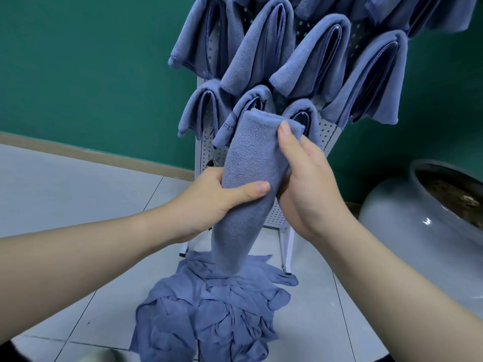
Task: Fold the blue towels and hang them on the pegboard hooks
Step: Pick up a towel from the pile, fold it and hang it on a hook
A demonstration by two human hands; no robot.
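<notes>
While the left hand (209,202) grips the folded towel (251,178), the right hand (305,184) pinches its top; heaped towels (209,314) lie below both hands.

Two bare forearms reach in from the near edge, one from the left, one from the right — no sleeves, cuffs, watches or bands show anywhere along them. The left hand (209,202) and the right hand (308,184) are ungloved, with no rings to be seen on the fingers in view. Both visible thumbnails are short, plain and unpainted. The wrists are bare as well — nothing is worn on any part of either arm that shows.
</notes>
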